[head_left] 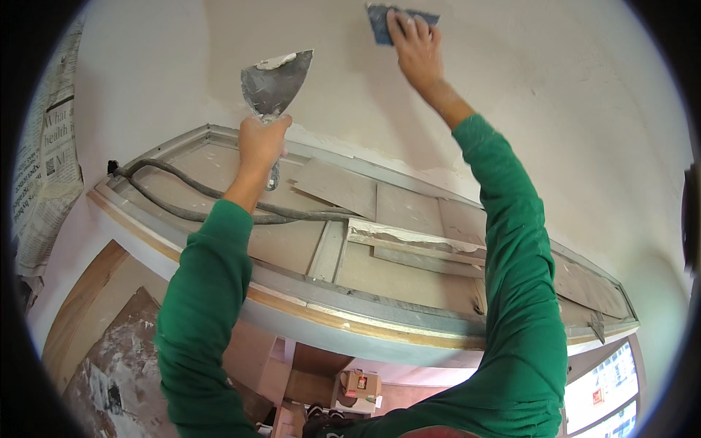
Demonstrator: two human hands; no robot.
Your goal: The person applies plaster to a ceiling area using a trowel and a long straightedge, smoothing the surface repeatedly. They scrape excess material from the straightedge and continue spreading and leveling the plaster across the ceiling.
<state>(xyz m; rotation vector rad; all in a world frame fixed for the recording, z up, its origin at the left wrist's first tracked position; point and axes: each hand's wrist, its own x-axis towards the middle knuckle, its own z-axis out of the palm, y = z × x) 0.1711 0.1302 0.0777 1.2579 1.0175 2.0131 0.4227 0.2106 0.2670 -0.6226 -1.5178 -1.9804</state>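
From where I stand, a hand could slip along the wall (339,84) between the putty knife (276,86) and the blue scraper (380,26), or to the right of the right sleeve (517,219). Lower down, the metal frame (394,306) cuts across, with dark cables (169,211) over its left part and a plaster-caked strip (412,239) lying across the middle

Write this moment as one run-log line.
left hand: holds grey flared metal putty knife | right hand: holds blue-grey rectangular scraper at pale wall

Green sleeves (208,292), grey putty knife (276,86), blue-grey scraper (380,26), off-white wall (584,102).
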